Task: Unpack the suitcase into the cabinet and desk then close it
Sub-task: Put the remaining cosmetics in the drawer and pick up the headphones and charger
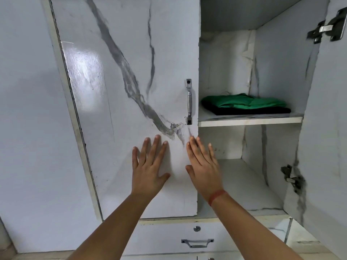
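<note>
A white marble-patterned cabinet fills the view. Its left door [131, 91] is closed and carries a chrome handle [189, 101]. Its right door [326, 119] stands swung open. On the middle shelf [249, 121] lies a folded green garment [244, 102] on top of a folded black one [249, 111]. My left hand [148, 166] is raised with straight spread fingers in front of the left door's lower part. My right hand [203, 166], with a red thread at the wrist, is also flat and open, at the door's right edge. Both hold nothing. The suitcase is out of view.
The compartment under the shelf [244, 181] holds nothing visible. Two metal hinges [326, 27] [293, 177] sit on the open right door. Below the cabinet is a drawer [169, 239] with a chrome pull handle [197, 243] and a round lock. A plain wall [28, 128] is at the left.
</note>
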